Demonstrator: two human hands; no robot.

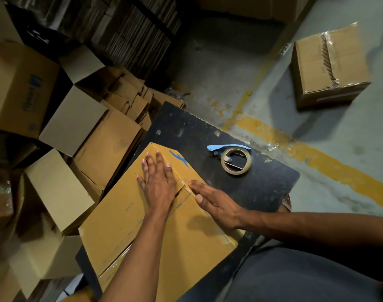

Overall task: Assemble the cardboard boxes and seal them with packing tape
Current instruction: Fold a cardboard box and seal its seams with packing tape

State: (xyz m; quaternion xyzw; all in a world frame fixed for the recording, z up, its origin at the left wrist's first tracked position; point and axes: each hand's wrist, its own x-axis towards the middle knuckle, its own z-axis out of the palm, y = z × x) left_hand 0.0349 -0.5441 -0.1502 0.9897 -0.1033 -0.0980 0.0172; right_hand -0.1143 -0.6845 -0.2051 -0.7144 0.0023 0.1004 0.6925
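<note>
Box [155, 225] nearest, lying on the black tabletop [262, 192], its near-left corner overhanging the edge. Left hand [159, 182] spread flat, pressing the top flaps down along the seam. Right hand [216, 202] also flat, fingers straight, laid over the box's right edge. Neither holds anything.

Step looks like: flaps closed and held, tape not yet applied on this seam. Next move needs one hand free to fetch the tape dispenser [234, 160], which sits on the tabletop just right of the box's far end, clear reach.

Room: open tabletop right of the box; left of it, stacked cartons [62, 149] crowd the edge. A sealed box [330, 66] sits on the floor well beyond.
</note>
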